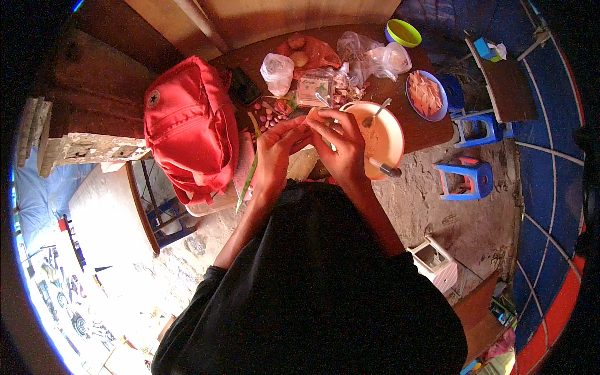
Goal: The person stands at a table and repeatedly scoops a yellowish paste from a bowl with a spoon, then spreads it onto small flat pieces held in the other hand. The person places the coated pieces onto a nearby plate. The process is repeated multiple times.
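Note:
My left hand (276, 145) and my right hand (341, 143) meet over the table's near edge, fingertips pinching a small pale folded wrapper (313, 114). Just right of my right hand stands a white enamel bowl (397, 133) with a pale mixture (373, 140) and a metal spoon (375, 115) in it. A dark-handled utensil (386, 167) lies at its near rim. Beyond my hands sits a clear plastic box (315, 89) bearing writing. Small shallots (269, 117) and a cut red piece, possibly tomato (282, 107), lie past my left hand. Triangular folded wrappers (424, 96) fill a blue plate (439, 118) farther right.
A red backpack (192, 131) takes up the table's left side, with a long green leaf or stalk (254, 171) beside it. Plastic bags (276, 72) and a green bowl (404, 33) stand at the back. Blue stools (468, 178) and a white stool (436, 265) are on the floor at right.

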Motion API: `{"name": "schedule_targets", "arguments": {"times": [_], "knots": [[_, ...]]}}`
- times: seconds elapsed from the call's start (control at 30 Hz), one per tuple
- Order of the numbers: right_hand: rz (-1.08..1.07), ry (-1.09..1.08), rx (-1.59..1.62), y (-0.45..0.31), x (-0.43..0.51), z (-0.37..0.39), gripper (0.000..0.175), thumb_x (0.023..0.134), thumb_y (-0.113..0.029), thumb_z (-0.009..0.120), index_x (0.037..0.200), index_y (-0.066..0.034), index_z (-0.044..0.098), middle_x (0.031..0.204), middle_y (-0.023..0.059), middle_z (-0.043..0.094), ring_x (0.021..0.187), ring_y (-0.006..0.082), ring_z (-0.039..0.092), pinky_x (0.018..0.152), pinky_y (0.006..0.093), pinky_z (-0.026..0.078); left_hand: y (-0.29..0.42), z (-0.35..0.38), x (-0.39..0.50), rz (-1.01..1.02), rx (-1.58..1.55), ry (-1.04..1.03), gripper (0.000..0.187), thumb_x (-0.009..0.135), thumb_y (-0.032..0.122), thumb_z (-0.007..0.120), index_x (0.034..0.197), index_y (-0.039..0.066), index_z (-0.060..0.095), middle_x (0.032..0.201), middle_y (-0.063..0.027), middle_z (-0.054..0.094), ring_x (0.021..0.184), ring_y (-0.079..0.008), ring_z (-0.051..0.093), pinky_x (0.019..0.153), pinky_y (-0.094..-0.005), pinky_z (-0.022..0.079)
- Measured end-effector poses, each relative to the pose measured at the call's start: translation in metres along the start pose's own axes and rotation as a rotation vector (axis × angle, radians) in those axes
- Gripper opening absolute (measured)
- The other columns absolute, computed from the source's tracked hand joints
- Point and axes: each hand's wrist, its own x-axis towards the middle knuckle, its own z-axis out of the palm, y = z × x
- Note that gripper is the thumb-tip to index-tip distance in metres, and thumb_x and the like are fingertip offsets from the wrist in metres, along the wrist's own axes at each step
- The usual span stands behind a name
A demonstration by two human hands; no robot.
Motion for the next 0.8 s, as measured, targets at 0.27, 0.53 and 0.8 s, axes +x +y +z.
{"name": "schedule_targets", "arguments": {"times": [0.27, 0.53, 0.8], "knots": [[0.088, -0.082, 0.186, -0.002, 0.002, -0.006, 0.031, 0.073, 0.001, 0.072, 0.103, -0.0069, 0.068, 0.105, 0.0088, 0.06, 0.098, 0.0239, 0.061, 0.085, 0.0326, 0.05, 0.005, -0.004, 0.002, 0.063, 0.084, -0.026, 0.026, 0.091, 0.009, 0.057, 0.11, -0.009, 0.061, 0.101, -0.0152, 0.066, 0.09, -0.0208, 0.066, 0.084, -0.0311, 0.054], [0.749, -0.305, 0.766, 0.011, 0.006, -0.027, 0.029, 0.084, -0.017, 0.067, 0.106, 0.0011, 0.065, 0.104, 0.0074, 0.065, 0.101, 0.018, 0.059, 0.092, 0.0309, 0.042, 0.025, -0.018, 0.005, 0.264, 0.41, -0.301, 0.019, 0.09, 0.003, 0.059, 0.106, -0.006, 0.064, 0.096, -0.0129, 0.068, 0.085, -0.0172, 0.067, 0.076, -0.0286, 0.055], [0.676, -0.283, 0.801, 0.02, 0.0, -0.023, 0.025, 0.076, -0.022, 0.073, 0.092, -0.0028, 0.072, 0.09, 0.0048, 0.068, 0.087, 0.0143, 0.062, 0.082, 0.0285, 0.046, 0.037, -0.015, 0.0, 0.387, 0.667, -0.288, 0.016, 0.088, 0.005, 0.062, 0.101, -0.002, 0.068, 0.087, -0.0099, 0.07, 0.078, -0.0139, 0.067, 0.071, -0.0263, 0.054]]}}
